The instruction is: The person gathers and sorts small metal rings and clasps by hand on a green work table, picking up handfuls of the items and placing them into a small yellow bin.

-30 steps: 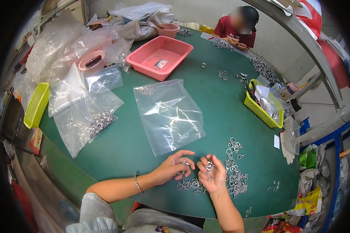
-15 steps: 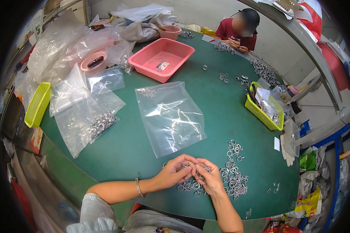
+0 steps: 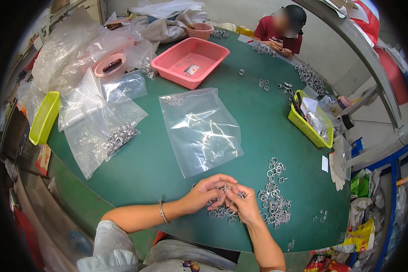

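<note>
Close to the table's near edge, my left hand (image 3: 205, 196) is curled around some small silver metal rings, which look like hose clamps. My right hand (image 3: 244, 205) meets it, thumb and fingers pinching one metal ring (image 3: 226, 187) between the two hands. More rings show in my right palm, partly hidden by the fingers. Under and beside my hands lie loose rings (image 3: 222, 212), and a larger heap of rings (image 3: 276, 207) spreads to the right. Beyond my hands a clear plastic bag (image 3: 203, 140) lies flat, with a few rings in its far corner.
A pink tray (image 3: 190, 81) stands farther back on the green table (image 3: 154, 181). To the left are a bag of rings (image 3: 120, 138), a yellow-green basket (image 3: 44, 119) and heaped plastic. Another yellow-green basket (image 3: 310, 127) holds tools at right. A co-worker (image 3: 276, 34) sits across.
My fingers have shifted: a single ring now shows upright between my fingertips, where the hands were closed together before. The whole view has tilted slightly. The co-worker's hands remain near their pile.
</note>
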The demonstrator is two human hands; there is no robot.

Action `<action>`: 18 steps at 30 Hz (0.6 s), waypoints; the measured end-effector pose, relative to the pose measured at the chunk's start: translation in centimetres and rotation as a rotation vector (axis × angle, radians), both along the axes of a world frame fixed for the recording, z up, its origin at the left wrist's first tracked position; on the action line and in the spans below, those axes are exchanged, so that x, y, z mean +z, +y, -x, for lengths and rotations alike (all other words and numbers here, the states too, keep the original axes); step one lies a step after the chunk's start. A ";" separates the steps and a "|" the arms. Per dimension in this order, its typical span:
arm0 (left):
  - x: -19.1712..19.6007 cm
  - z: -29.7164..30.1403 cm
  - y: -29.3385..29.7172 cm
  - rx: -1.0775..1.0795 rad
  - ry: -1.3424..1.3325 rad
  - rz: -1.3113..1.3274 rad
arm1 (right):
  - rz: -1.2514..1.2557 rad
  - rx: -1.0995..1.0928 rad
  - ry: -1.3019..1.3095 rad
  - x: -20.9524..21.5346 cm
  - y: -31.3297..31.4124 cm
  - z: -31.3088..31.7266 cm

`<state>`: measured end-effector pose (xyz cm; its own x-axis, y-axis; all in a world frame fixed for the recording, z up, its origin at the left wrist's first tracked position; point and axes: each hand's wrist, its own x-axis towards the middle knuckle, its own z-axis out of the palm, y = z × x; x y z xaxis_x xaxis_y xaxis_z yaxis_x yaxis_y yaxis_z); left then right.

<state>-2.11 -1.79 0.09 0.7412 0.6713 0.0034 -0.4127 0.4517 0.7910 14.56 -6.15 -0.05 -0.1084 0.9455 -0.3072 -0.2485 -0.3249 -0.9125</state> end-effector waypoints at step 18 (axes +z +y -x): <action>-0.2 0.4 0.9 0.035 -0.154 0.403 | -0.040 -0.240 0.757 0.0 0.8 -1.0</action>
<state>-2.56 -0.85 -0.08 0.7295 0.6661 -0.1552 -0.5324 0.6955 0.4826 15.56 -5.39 -0.03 -0.0657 0.9783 -0.1967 -0.8651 -0.1541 -0.4774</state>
